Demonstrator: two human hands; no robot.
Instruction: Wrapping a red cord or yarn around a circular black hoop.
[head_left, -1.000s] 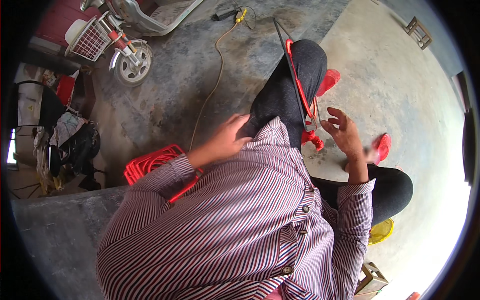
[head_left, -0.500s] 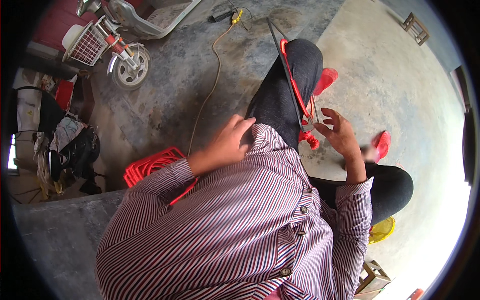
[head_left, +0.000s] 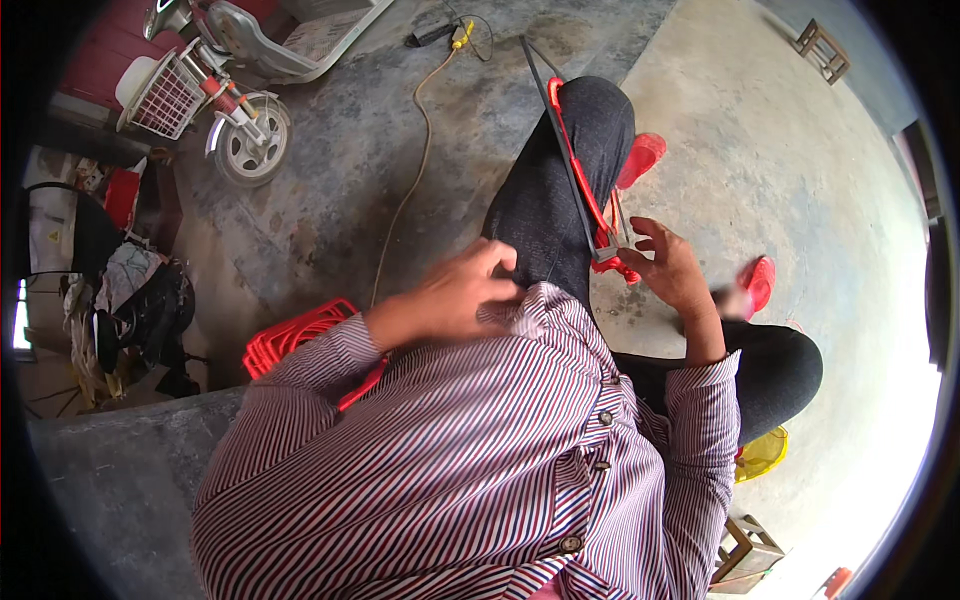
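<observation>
Yellow basket: the yellow basket [head_left: 764, 456] sat beside my bent right leg [head_left: 770, 375], partly hidden by it; I could not tell what was in it.
Scooter basket: the open-mesh basket [head_left: 167, 100] hung at the front of the parked scooter [head_left: 262, 42], with a white rounded thing [head_left: 138, 78] at its side; its contents were too small to make out.
Left hand: my left hand [head_left: 460, 298] hovered over my lap near the hem of my striped shirt [head_left: 450, 430], palm inward, fingers curved and apart, somewhat blurred, with nothing between them.
Right hand: my right hand [head_left: 672, 268] came in with the wrist bent, fingers curled toward the frame's near end; I could not tell whether thumb and forefinger were clamped on it.
Red-and-dark frame: it [head_left: 590, 195] lay slanted along my left thigh [head_left: 530, 210], a long red rod beside a straight dark bar, narrow at the far end, with a grey piece [head_left: 607, 254] at the near end.
Red stack: several red looped pieces [head_left: 300, 338] were piled at my left side, partly behind my sleeve.
</observation>
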